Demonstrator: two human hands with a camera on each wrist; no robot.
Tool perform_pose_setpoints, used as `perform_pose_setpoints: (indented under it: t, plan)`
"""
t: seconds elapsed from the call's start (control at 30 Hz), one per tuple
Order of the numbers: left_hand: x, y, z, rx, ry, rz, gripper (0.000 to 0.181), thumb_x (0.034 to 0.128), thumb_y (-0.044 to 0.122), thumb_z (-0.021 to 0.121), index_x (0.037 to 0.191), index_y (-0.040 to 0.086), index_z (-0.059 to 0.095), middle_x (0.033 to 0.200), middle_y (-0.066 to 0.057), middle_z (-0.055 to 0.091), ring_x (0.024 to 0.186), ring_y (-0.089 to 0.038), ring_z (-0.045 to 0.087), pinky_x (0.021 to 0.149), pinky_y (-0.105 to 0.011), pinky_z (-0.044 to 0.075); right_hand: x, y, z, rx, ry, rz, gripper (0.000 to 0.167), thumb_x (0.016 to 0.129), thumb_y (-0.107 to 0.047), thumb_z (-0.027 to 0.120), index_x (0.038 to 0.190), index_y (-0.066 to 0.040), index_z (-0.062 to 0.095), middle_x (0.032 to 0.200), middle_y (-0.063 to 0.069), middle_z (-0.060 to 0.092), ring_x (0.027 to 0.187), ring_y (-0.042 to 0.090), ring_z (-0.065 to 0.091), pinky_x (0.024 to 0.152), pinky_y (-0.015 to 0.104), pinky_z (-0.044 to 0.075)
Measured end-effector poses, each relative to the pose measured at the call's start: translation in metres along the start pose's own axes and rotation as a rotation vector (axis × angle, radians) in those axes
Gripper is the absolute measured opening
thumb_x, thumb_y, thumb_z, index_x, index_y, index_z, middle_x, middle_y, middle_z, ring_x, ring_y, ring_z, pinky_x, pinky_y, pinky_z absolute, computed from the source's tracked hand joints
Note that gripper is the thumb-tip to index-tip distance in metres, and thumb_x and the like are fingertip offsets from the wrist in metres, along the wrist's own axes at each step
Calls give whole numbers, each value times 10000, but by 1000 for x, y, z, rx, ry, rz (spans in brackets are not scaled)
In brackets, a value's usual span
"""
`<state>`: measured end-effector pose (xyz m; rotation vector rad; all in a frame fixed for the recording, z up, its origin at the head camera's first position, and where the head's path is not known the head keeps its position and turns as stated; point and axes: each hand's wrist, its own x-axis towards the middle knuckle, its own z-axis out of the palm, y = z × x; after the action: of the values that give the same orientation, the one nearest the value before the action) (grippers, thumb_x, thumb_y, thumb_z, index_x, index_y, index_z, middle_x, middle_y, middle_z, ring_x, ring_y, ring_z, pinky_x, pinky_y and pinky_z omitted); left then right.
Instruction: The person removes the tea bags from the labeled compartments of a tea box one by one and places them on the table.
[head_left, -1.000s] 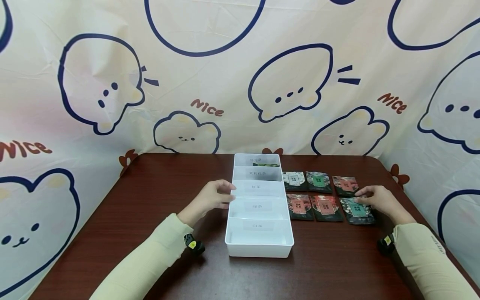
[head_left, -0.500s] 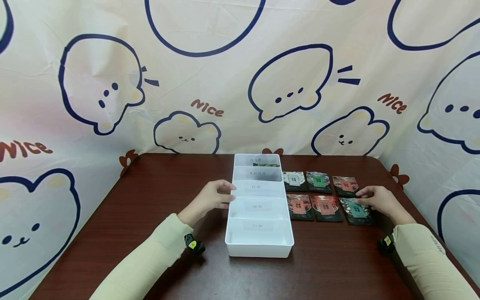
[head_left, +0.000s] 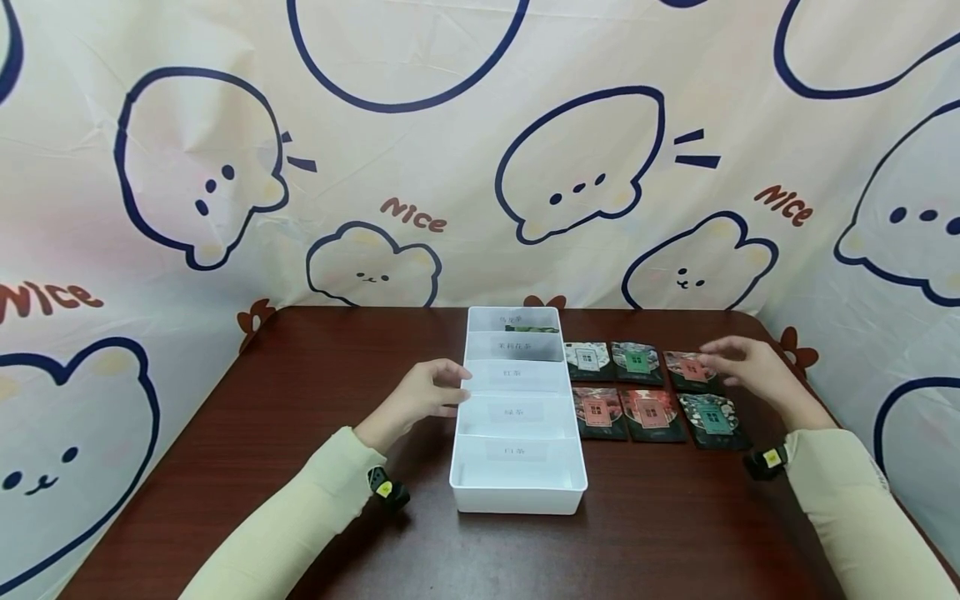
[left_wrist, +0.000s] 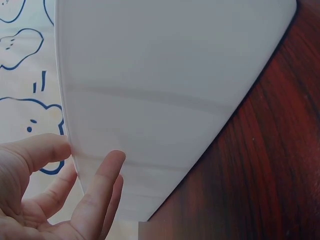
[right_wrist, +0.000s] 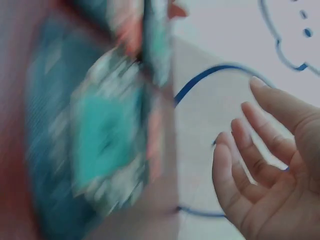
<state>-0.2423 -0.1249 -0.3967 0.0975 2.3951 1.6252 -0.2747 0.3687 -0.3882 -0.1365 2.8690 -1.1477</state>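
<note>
A long white divided box [head_left: 517, 498] stands on the table with labelled compartments. The left hand [head_left: 420, 398] touches its left rim; in the left wrist view the fingers of the left hand [left_wrist: 75, 192] are loosely spread at the box's wall [left_wrist: 160, 75]. The right hand [head_left: 757, 375], relaxed and holding nothing, hovers by the red-labelled packet [head_left: 688, 368] at the back right. Nearer the front lies a teal-labelled packet [head_left: 712, 421], blurred in the right wrist view [right_wrist: 102, 135], where the right hand [right_wrist: 270, 165] is apart from it.
Right of the box lie two more red-labelled packets [head_left: 598, 412] [head_left: 652, 414], a white-labelled one [head_left: 587, 360] and a green-labelled one [head_left: 637, 362]. A green packet [head_left: 531, 329] is in the box's farthest compartment. A cartoon-printed cloth [head_left: 465, 150] hangs behind the table.
The right hand has left the teal-labelled packet, which lies on the table, and has moved back toward the red-labelled one. The left hand has stayed at the box.
</note>
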Motion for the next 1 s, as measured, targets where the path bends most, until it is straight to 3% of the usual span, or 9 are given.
perform_pose_setpoints:
  t: [0.17, 0.37, 0.47, 0.6, 0.7, 0.87, 1.0]
  plan:
    - [-1, 0, 0, -1, 3, -1, 302, 845, 48, 722, 1134, 43, 634, 1152, -168, 613, 869, -234, 661, 752, -394, 604, 9, -42, 6, 108, 4, -93, 545, 955, -463, 550, 1320, -60, 513, 1265, 200, 566, 852, -28, 629, 740, 287, 582]
    - [-1, 1, 1, 5, 6, 0, 299, 848, 55, 722, 1134, 43, 635, 1138, -165, 613, 880, -236, 660, 753, -389, 604, 20, -93, 26, 275, -25, -265, 380, 978, -339, 562, 1259, -84, 566, 1135, -51, 633, 958, 13, 633, 814, 175, 543]
    - [-1, 1, 1, 10, 6, 6, 303, 848, 58, 722, 1138, 44, 634, 1139, -163, 616, 881, -237, 660, 759, -394, 602, 24, -115, 36, 351, -61, -334, 336, 982, -296, 566, 1244, -86, 576, 1138, -30, 643, 1009, 47, 627, 873, 156, 514]
    - [-1, 1, 1, 7, 9, 1, 306, 847, 56, 723, 1140, 47, 634, 1128, -159, 619, 879, -240, 657, 758, -389, 603, 32, -136, 52, 410, -85, -368, 343, 974, -282, 582, 1234, -58, 585, 1194, 81, 636, 1034, 73, 624, 908, 153, 492]
    - [-1, 1, 1, 4, 11, -6, 299, 849, 54, 720, 1136, 47, 635, 1119, -159, 616, 878, -236, 656, 751, -382, 604, 39, -147, 63, 429, -98, -380, 377, 970, -258, 592, 1239, 5, 571, 1194, 116, 634, 1034, 85, 626, 947, 207, 499]
    - [-1, 1, 1, -2, 12, -6, 284, 848, 57, 721, 1121, 52, 639, 1123, -158, 614, 873, -229, 659, 751, -387, 604, 45, -157, 81, 419, -132, -362, 394, 964, -284, 602, 1234, 2, 572, 1224, 151, 608, 1047, 86, 614, 1030, 401, 471]
    - [-1, 2, 0, 0, 13, -4, 281, 847, 62, 725, 1115, 56, 642, 1131, -157, 615, 869, -226, 659, 749, -390, 604, 50, -161, 92, 438, -159, -373, 383, 959, -272, 611, 1216, 10, 574, 1237, 174, 592, 1106, 199, 597, 1051, 513, 431]
